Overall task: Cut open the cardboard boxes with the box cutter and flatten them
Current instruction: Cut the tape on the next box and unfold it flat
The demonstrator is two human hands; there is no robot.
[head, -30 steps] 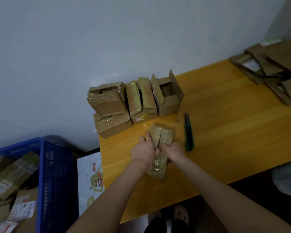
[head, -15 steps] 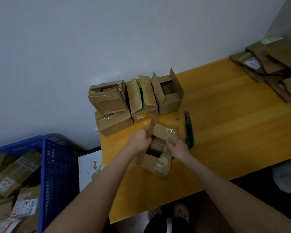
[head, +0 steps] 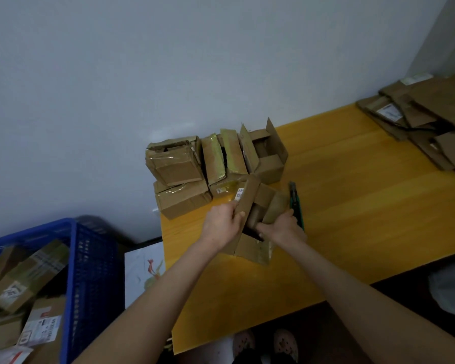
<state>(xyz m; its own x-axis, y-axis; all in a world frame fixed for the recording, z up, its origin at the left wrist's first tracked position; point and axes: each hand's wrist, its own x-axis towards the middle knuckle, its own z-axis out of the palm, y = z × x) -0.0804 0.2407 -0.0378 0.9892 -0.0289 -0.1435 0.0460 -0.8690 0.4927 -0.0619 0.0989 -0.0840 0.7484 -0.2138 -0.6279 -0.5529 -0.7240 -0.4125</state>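
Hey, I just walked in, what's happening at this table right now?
A person at a yellow wooden table holds a small cardboard box open with both hands. The left hand grips one top flap and the right hand grips the opposite side. The green box cutter lies on the table beside the right hand, not in use. More taped boxes sit by the wall, and flattened cardboard is piled at the far right end.

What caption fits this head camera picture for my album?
Left hand and right hand pull a cardboard box open beside the box cutter.
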